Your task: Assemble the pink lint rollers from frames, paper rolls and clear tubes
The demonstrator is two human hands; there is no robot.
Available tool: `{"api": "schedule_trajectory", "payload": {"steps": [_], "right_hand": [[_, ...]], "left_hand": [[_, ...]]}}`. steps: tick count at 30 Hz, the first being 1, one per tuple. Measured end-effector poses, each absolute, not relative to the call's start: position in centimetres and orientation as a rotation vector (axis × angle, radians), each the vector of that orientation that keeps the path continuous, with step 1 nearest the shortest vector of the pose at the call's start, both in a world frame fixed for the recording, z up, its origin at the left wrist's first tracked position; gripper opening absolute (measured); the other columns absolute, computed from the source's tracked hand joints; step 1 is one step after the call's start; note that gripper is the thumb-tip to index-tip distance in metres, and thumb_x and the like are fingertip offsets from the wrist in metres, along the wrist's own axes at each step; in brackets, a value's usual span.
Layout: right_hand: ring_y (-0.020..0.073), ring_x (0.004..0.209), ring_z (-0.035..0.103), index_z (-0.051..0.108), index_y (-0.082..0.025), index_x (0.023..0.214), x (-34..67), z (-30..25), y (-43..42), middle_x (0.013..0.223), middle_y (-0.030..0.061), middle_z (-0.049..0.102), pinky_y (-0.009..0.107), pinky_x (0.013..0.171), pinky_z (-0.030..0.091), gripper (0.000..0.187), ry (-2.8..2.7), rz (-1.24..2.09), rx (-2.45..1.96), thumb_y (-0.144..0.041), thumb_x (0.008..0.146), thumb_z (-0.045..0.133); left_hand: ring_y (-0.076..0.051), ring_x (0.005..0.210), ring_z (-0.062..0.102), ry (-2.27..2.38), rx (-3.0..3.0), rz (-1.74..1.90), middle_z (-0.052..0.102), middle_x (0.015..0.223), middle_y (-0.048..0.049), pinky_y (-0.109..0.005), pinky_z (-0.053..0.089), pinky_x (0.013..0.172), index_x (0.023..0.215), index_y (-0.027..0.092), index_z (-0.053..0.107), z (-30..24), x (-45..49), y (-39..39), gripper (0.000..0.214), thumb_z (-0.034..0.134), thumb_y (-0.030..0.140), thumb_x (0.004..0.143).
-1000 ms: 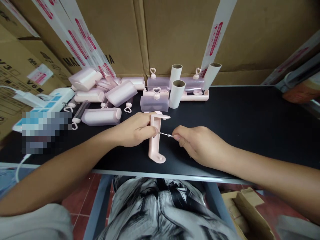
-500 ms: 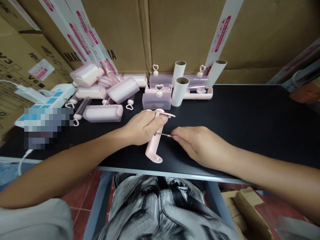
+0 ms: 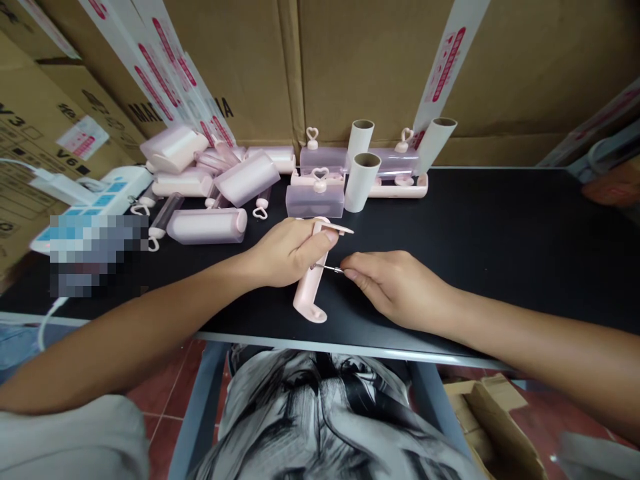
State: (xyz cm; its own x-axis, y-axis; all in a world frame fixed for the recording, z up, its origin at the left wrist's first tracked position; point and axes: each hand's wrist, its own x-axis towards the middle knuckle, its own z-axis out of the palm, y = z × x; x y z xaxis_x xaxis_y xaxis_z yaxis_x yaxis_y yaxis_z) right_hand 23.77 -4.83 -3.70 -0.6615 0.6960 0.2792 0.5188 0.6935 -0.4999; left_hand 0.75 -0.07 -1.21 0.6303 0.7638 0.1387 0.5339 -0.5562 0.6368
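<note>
My left hand [image 3: 286, 255] is closed around the upper part of a pale pink plastic holder [image 3: 308, 293], a long piece with a bent tab at each end, held over the black table. In my right hand [image 3: 395, 288] a thin metal screwdriver [image 3: 330, 268] is pinched between thumb and fingers. Its shaft points left, and its tip meets the side of the holder just below my left thumb. The screwdriver's handle is hidden inside my right hand.
Behind my hands stand white cardboard tubes [image 3: 362, 183] and translucent covers with heart-shaped loops [image 3: 315, 201]. Several assembled pink rollers [image 3: 207, 226] lie in a pile at the left. A power strip [image 3: 107, 193] with cables is beyond my left forearm. Cardboard boxes [image 3: 370, 60] line the back edge.
Hardly anything differs. The screwdriver stays against the holder, and both hands keep their grips; the whole view has shifted very slightly.
</note>
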Motion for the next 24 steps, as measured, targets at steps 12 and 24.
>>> {"api": "schedule_trajectory", "payload": {"steps": [12, 24], "right_hand": [[0.0129, 0.064, 0.059, 0.066, -0.016, 0.097, 23.5, -3.5, -5.2, 0.076, 0.0011, 0.066, 0.024, 0.064, 0.041, 0.023, -2.419, 0.585, -0.977, -0.022, 0.108, 0.047], [0.0206, 0.073, 0.066, 0.065, -0.017, 0.103, 22.8, -2.2, -6.4, 0.088, 0.0061, 0.070, 0.032, 0.062, 0.035, 0.020, -2.654, 0.233, -1.356, -0.020, 0.107, 0.045]], "left_hand": [[-0.015, 0.068, 0.061, 0.966, 2.214, 0.806, 0.064, 0.071, -0.0009, -0.026, 0.045, 0.065, 0.090, 0.017, 0.062, -1.9, 0.7, -0.2, 0.040, 0.042, 0.048, 0.105], [-0.019, 0.066, 0.063, 1.351, 2.334, 0.647, 0.066, 0.070, -0.0033, -0.029, 0.043, 0.063, 0.079, 0.021, 0.057, -1.8, 1.8, -0.5, 0.043, 0.040, 0.054, 0.101]]}}
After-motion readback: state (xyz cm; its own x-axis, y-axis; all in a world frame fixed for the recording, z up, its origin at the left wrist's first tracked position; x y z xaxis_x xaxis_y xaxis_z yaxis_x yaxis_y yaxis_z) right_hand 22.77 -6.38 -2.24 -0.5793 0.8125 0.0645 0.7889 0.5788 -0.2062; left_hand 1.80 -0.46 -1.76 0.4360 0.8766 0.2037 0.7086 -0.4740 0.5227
